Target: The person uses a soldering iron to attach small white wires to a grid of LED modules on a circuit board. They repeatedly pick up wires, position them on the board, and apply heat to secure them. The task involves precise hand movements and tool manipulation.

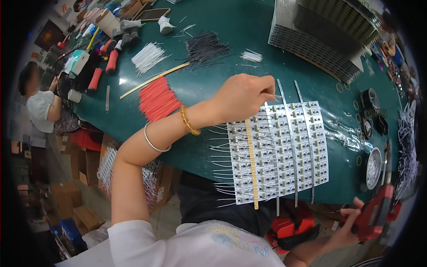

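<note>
My left hand point(249, 95) is over the top edge of a white panel of small circuit boards point(323, 171), thumb and forefinger pinched on a short, thin white wire point(279, 96). White wires stick out along the panel's left side and between its left columns. A yellow strip point(252, 164) and several thin metal strips point(291, 129) lie lengthwise across it. At the lower right, beyond the table's near edge, my right hand point(349, 227) is closed around a red gun-shaped hand tool point(376, 213). Its dark nose points up, apart from the panel.
Left of the panel lie piles of red wires point(158, 100), black wires point(207, 46) and white wires point(149, 58), with a wooden strip point(153, 81) among them. Stacked board panels point(318, 40) stand far right. A silvery bowl point(373, 168) and wire spool point(369, 99) sit right. Another person point(40, 102) is at left.
</note>
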`<state>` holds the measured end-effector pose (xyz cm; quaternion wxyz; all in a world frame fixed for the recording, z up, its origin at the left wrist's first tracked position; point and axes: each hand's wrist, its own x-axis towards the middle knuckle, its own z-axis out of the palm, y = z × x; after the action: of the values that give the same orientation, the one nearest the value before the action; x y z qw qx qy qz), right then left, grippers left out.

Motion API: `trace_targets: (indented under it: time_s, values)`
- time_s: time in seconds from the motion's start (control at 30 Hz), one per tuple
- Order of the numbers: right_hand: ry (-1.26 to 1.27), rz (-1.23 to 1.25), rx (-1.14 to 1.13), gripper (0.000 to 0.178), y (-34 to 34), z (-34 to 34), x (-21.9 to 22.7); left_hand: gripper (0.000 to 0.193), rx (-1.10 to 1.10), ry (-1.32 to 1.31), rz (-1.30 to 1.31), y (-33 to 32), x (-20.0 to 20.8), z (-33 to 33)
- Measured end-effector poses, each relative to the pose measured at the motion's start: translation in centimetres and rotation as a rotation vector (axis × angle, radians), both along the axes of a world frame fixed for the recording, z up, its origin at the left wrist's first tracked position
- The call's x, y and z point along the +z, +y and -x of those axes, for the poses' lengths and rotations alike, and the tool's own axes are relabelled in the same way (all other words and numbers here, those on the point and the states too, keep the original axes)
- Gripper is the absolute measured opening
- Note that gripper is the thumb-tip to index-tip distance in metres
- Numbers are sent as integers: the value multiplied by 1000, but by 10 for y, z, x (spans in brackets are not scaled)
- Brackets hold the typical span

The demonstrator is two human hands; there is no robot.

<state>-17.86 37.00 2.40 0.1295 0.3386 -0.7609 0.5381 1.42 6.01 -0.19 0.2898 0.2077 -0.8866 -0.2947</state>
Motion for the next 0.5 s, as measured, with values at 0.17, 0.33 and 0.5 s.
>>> trace_targets:
  time_s: [0.17,0.33,0.5]
  values:
    - [-11,-119,126,37,-2,20,41,7,39,-71,-80,8,8,10]
    - [-203,54,132,42,-60,-25,39,10,64,-93,-109,7,1,17]
    - [-451,-55,364,50,-51,-19,1,13,16,-197,-89,4,-1,33]
